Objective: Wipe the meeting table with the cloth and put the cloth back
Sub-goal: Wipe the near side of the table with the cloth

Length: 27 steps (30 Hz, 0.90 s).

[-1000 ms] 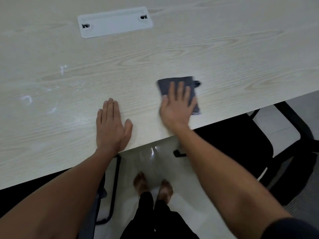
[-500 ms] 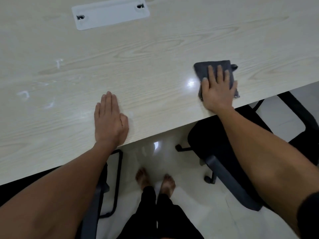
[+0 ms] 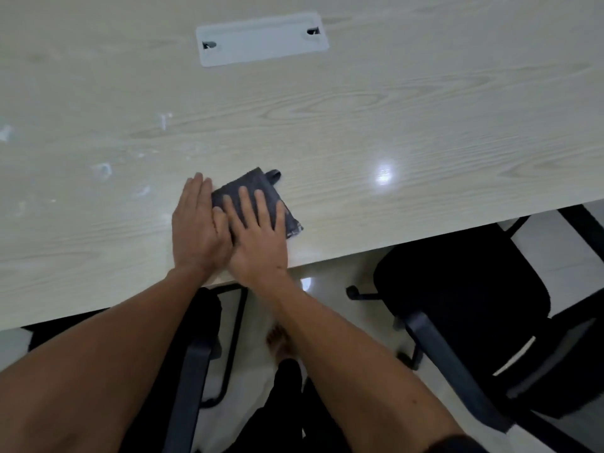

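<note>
Head view: my right hand [image 3: 258, 235] lies flat, fingers straight and spread, pressing the folded dark cloth [image 3: 258, 199] onto the table [image 3: 392, 119] near its six-o'clock edge. At its nine o'clock, touching, my left hand [image 3: 196, 227] rests flat, fingers together.

One table [image 3: 425, 132] is filling the upper part of the view. One folded dark cloth [image 3: 258, 191] is lying near its six o'clock edge. Two hands are showing: the left hand [image 3: 196, 230] and the right hand [image 3: 258, 237], side by side. One pale cable cover plate [image 3: 261, 39] is sitting at twelve o'clock. Two black chairs are standing below the edge, one [image 3: 474, 308] at four o'clock, one [image 3: 199, 348] at six o'clock. Two bare feet [image 3: 281, 344] are showing at six o'clock.
</note>
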{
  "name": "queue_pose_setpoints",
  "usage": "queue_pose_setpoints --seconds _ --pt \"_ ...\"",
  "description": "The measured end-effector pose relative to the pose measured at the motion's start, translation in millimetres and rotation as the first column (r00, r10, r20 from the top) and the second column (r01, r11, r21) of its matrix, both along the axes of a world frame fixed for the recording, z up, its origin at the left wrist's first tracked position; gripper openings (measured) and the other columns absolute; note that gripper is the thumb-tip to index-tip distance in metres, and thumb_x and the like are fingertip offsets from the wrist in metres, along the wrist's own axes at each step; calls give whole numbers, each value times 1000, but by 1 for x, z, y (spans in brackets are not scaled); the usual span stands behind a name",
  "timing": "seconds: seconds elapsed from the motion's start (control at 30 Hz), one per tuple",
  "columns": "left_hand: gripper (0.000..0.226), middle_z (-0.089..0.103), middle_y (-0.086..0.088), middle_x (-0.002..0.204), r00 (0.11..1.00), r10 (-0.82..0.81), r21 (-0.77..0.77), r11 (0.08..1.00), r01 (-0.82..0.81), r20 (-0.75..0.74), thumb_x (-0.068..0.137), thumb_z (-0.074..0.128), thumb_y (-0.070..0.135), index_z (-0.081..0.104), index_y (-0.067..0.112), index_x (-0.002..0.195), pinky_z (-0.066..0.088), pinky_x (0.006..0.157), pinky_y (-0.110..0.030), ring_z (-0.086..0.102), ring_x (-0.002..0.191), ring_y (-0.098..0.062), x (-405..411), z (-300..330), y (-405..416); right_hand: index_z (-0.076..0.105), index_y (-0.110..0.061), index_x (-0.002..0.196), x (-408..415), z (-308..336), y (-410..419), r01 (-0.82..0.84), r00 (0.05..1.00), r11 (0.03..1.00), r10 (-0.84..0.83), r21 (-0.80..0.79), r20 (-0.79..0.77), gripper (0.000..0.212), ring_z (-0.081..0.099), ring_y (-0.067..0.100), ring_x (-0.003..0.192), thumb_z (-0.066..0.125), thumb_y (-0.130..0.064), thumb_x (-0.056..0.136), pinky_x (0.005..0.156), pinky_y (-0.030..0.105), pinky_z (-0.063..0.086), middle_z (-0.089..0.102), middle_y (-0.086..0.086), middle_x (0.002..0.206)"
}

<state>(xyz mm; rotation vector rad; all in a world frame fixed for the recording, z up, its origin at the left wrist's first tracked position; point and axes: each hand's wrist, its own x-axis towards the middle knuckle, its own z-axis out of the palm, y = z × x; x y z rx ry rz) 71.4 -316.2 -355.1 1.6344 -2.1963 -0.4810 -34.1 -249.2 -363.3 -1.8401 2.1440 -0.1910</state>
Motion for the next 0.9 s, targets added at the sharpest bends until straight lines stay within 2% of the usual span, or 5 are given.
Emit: queue_pose_setpoints --seconds 0.17,0.27,0.43,0.73,0.9 --pt "63 38 -25 163 992 -63 -31 997 67 113 99 35 27 43 -5 153 27 126 -49 33 153 -39 24 -6 -2 33 -40 164 -92 0 -29 -231 973 969 226 -89 -55 58 17 23 163 24 -57 109 130 55 7 26 -2 174" --pt "65 33 -22 166 976 -92 -21 995 98 198 103 34 35 38 -1 157 27 126 -52 29 156 -37 26 -14 5 14 -40 168 -169 6 -37 120 989 993 -120 -4 -81 64 3 23 164 12 -59 107 130 55 -3 8 -3 178" --pt "69 22 -15 172 969 -8 -20 1000 13 245 106 28 42 29 5 163 17 129 -48 18 161 -28 33 -23 10 1 -30 170 -156 8 -35 667 745 744 -667 44 -25 66 -11 29 163 13 -54 110 125 65 -8 -7 5 178" --pt "62 27 -12 171 969 17 -31 999 -10 248 105 28 32 32 8 162 18 127 -44 23 159 -25 33 -25 9 29 -36 166 -51 1 34 -136 988 989 132 -55 -77 59 15 25 163 33 -54 109 128 61 12 23 -1 175" --pt "62 26 -12 171 969 22 -28 999 -16 245 105 31 31 32 8 163 16 127 -44 22 160 -25 30 -23 9 11 -39 168 -152 10 -30 318 945 948 -314 24 -91 62 0 24 164 19 -56 109 128 61 -2 5 -3 178"
